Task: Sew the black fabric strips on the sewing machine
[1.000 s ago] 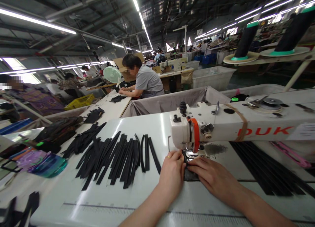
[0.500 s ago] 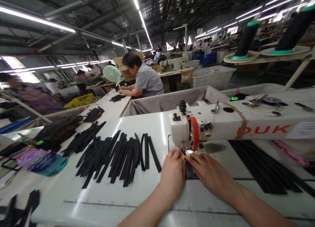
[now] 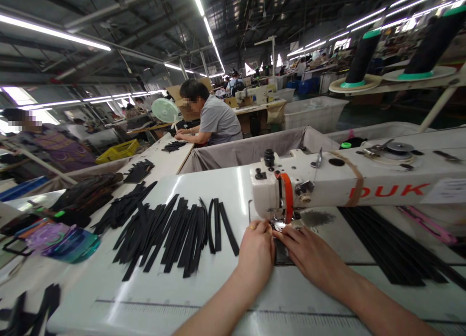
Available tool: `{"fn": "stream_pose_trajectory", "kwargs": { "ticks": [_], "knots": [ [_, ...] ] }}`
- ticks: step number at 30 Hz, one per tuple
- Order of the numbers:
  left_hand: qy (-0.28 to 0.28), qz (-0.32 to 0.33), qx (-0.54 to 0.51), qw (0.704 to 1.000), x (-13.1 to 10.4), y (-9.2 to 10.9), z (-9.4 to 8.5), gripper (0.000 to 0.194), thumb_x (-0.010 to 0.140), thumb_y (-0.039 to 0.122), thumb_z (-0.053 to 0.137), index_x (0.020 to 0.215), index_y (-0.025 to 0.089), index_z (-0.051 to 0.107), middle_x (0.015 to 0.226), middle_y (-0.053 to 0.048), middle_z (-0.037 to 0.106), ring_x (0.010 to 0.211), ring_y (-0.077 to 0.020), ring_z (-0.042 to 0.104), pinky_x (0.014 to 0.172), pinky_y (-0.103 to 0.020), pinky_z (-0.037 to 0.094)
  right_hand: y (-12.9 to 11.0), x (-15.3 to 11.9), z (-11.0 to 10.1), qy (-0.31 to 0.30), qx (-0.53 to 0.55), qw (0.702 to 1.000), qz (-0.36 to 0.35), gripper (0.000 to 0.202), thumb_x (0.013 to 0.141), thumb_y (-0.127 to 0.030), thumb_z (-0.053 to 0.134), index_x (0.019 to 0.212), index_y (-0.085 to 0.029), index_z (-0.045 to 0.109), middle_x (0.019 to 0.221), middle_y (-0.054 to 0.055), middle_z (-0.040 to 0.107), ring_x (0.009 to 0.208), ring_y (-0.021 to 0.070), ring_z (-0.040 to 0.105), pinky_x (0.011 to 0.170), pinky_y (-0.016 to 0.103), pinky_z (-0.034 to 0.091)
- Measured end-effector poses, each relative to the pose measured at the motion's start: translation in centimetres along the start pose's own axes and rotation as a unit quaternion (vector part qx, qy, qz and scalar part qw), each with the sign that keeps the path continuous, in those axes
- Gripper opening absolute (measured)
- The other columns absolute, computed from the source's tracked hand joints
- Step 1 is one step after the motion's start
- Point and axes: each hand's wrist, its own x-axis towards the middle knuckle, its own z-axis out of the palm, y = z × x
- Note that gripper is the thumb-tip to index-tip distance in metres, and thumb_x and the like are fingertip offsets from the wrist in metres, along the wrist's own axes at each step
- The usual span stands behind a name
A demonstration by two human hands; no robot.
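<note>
Where hands (image 3: 257, 248) crowd the machine (image 3: 327, 180), tight room, open tabletop (image 3: 174, 288) nearer

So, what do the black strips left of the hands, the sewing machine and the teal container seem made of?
Black strips: probably fabric or flexible synthetic, fairly matte; some curve.
Sewing machine: likely metal under smooth white paint, judging by its sheen.
Teal container: probably plastic, since its body looks translucent; glass remains possible.
</note>
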Motion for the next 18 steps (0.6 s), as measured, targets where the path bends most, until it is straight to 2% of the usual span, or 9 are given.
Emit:
{"fn": "stream_pose_trajectory", "kwargs": {
  "ticks": [3,9,15,18],
  "knots": [
    [-0.002,-0.006,0.008,1.0,0.09,-0.19,0.1,0.023,0.087,0.006,0.043,0.091,0.013,0.064,0.096,-0.011,0.066,0.092,-0.0265,0.056,0.086,-0.042,0.052,0.01,-0.01,0.03,0.0,-0.004,1.0,0.002,0.039,0.078,0.001,0.049,0.113,-0.01,0.063,0.106,0.012,0.068,0.086,0.025,0.061,0.075,0.038,0.053],
    [-0.011,-0.001,-0.006,1.0,0.44,-0.34,-0.02,0.023,0.086,0.005,0.044,0.082,0.014,0.064,0.093,-0.011,0.066,0.093,-0.0261,0.056,0.087,-0.043,0.052,-0.06,0.01,-0.13,-0.017,0.008,1.0,0.01,0.038,0.079,-0.001,0.052,0.113,-0.013,0.063,0.104,0.01,0.068,0.085,0.025,0.061,0.075,0.038,0.054],
    [-0.019,-0.006,-0.01,1.0,-0.08,0.17,-0.14,0.024,0.087,0.005,0.043,0.091,0.013,0.066,0.099,-0.012,0.067,0.096,-0.0257,0.057,0.089,-0.042,0.052,-0.06,-0.09,-0.15,-0.016,0.01,1.0,0.006,0.036,0.079,0.0,0.05,0.111,-0.013,0.064,0.105,0.011,0.068,0.087,0.025,0.062,0.077,0.039,0.054],
    [-0.037,-0.032,0.002,0.999,0.07,-0.06,-0.63,0.022,0.087,0.008,0.047,0.091,0.016,0.067,0.103,-0.01,0.068,0.099,-0.0269,0.058,0.097,-0.051,0.046,0.08,-0.19,0.12,-0.014,0.007,1.0,0.002,0.039,0.08,-0.001,0.048,0.113,-0.014,0.063,0.106,0.011,0.068,0.09,0.0253,0.061,0.079,0.041,0.053]
  ]
}}
